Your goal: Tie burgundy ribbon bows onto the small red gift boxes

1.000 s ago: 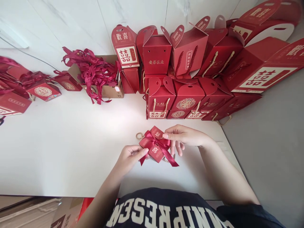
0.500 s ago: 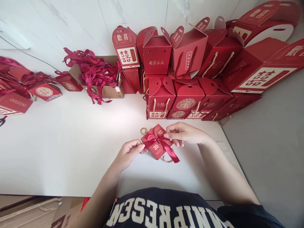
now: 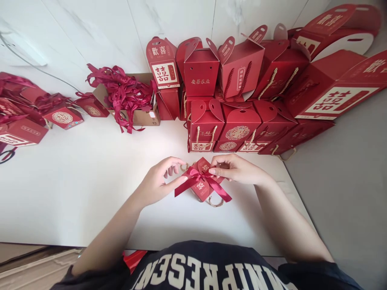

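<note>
A small red gift box (image 3: pixel 202 189) with gold characters and rope handles lies on the white table (image 3: pixel 75 189) in front of me. A dark red ribbon (image 3: pixel 211 186) is tied in a bow across its top, its tails trailing left and right. My left hand (image 3: pixel 159 181) pinches the left loop of the bow between thumb and forefinger, other fingers raised. My right hand (image 3: pixel 234 169) pinches the right side of the bow near the knot, fingers curled over the box.
A stack of larger red gift boxes (image 3: pixel 238 100) stands behind the small one against the marble wall. A cardboard box full of red ribbons (image 3: pixel 127 94) sits at the back left. More ribbon-tied boxes (image 3: pixel 27 117) lie far left. The table's edge drops off to the right.
The box has shifted slightly away from me. My left hand has risen from the box's lower left corner to the bow's left loop; the ribbon tails spread wider.
</note>
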`<state>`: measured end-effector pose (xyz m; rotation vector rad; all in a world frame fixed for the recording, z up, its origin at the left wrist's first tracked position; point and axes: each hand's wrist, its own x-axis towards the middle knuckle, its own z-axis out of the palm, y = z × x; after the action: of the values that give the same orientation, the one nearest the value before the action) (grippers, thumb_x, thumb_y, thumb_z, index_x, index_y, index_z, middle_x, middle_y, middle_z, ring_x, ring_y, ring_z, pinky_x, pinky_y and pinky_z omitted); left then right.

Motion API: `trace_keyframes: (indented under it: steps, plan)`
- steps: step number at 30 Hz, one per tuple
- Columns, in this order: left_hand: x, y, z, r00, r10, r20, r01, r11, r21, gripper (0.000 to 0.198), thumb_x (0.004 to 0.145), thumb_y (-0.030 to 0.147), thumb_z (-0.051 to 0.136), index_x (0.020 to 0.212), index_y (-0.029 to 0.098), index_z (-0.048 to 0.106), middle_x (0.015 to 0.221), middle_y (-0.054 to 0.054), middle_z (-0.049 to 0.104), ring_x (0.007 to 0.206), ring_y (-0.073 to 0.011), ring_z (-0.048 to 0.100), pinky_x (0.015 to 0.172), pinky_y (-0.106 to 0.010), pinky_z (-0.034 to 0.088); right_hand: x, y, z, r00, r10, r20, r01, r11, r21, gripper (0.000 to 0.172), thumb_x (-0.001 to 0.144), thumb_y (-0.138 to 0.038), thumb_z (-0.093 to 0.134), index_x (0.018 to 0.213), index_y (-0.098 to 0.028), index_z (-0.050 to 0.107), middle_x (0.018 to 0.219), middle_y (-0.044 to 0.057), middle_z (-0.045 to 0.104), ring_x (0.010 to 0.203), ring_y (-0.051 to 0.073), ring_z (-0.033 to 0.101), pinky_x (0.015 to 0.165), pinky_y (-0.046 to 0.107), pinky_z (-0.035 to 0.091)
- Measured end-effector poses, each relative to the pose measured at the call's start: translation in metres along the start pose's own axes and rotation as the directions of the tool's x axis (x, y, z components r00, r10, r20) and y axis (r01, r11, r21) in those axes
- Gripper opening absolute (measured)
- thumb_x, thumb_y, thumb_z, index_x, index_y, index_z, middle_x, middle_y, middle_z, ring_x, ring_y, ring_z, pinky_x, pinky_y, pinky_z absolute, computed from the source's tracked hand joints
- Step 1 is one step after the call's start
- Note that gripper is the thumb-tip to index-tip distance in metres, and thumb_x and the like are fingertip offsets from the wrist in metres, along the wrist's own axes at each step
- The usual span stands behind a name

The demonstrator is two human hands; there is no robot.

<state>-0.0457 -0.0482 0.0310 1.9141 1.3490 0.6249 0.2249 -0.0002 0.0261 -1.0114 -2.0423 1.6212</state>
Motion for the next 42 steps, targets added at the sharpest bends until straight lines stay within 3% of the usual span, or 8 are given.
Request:
trace_keyframes:
  steps: [3,6,11,17,22,30,39,42]
  plan:
    - [0.021,0.005,-0.005,0.978,0.114,0.174,-0.114,0.993,-0.007,0.03,0.086,0.038,0.06,0.113,0.025,0.061,0.074,0.003,0.046,0.064,-0.0112,0.04,0.064,-0.025,0.037,-0.002,-0.002,0.0,0.999,-0.044,-0.004,0.043,0.996,-0.075,0.032,0.09,-0.05,0.056,0.085,-0.019,0.061,0.077,0.0,0.061,0.068,0.013,0.055,0.066,0.025,0.044]
    - [0.039,0.001,-0.004,0.924,0.134,0.358,-0.112,0.99,-0.082,0.025,0.084,0.041,0.062,0.099,0.021,0.065,0.062,0.006,0.038,0.055,-0.0093,0.032,0.055,-0.024,0.03,-0.004,-0.003,-0.002,0.999,-0.013,0.049,0.016,0.997,-0.071,0.029,0.091,-0.047,0.055,0.085,-0.019,0.06,0.072,-0.001,0.061,0.064,0.012,0.055,0.062,0.023,0.043]
    - [0.057,-0.01,-0.002,0.854,0.15,0.498,-0.083,0.985,-0.153,0.03,0.082,0.043,0.064,0.072,0.016,0.058,0.056,0.006,0.037,0.052,-0.0072,0.029,0.05,-0.023,0.025,-0.005,-0.004,-0.005,0.995,0.049,0.081,-0.046,0.998,-0.033,0.034,0.091,-0.05,0.053,0.078,-0.019,0.058,0.065,-0.002,0.057,0.056,0.009,0.051,0.05,0.019,0.04]
    - [0.066,-0.016,-0.002,0.849,0.174,0.498,-0.061,0.97,-0.235,0.037,0.085,0.04,0.061,0.061,0.014,0.048,0.059,0.004,0.04,0.053,-0.0066,0.031,0.05,-0.023,0.025,-0.004,0.0,-0.007,0.991,0.033,0.127,-0.032,0.999,-0.01,0.036,0.094,-0.05,0.05,0.079,-0.018,0.057,0.072,-0.001,0.06,0.057,0.009,0.056,0.056,0.021,0.045]
    - [0.066,-0.02,0.0,0.85,0.165,0.5,-0.028,0.962,-0.271,0.034,0.088,0.037,0.057,0.063,0.014,0.051,0.061,0.003,0.045,0.056,-0.0077,0.035,0.054,-0.024,0.027,-0.003,0.005,-0.007,0.992,0.009,0.123,-0.003,0.999,-0.054,0.033,0.096,-0.044,0.048,0.078,-0.018,0.056,0.066,-0.003,0.054,0.055,0.008,0.05,0.053,0.02,0.041]
    - [0.064,-0.023,0.001,0.864,0.171,0.474,-0.051,0.965,-0.255,0.038,0.087,0.038,0.06,0.06,0.014,0.048,0.057,0.005,0.038,0.053,-0.0068,0.027,0.051,-0.025,0.021,-0.003,0.006,-0.009,0.991,0.023,0.131,-0.013,0.997,-0.071,0.035,0.096,-0.044,0.049,0.074,-0.018,0.054,0.062,-0.005,0.049,0.055,0.008,0.044,0.053,0.021,0.034]
    - [0.068,-0.026,0.0,0.853,0.131,0.505,0.021,0.959,-0.284,0.035,0.085,0.038,0.061,0.062,0.013,0.055,0.061,0.001,0.051,0.056,-0.0078,0.037,0.053,-0.024,0.026,-0.001,0.014,-0.014,0.984,0.037,0.175,-0.036,0.999,-0.007,0.038,0.094,-0.048,0.051,0.072,-0.018,0.052,0.064,-0.004,0.049,0.055,0.009,0.045,0.054,0.022,0.037]
    - [0.069,-0.025,0.0,0.849,0.083,0.522,0.1,0.944,-0.314,0.037,0.085,0.039,0.061,0.059,0.013,0.052,0.062,0.0,0.051,0.056,-0.0079,0.039,0.053,-0.024,0.027,0.0,0.015,-0.016,0.978,0.04,0.203,-0.049,0.998,0.038,0.037,0.093,-0.049,0.052,0.073,-0.018,0.053,0.065,-0.004,0.05,0.056,0.009,0.045,0.055,0.023,0.036]
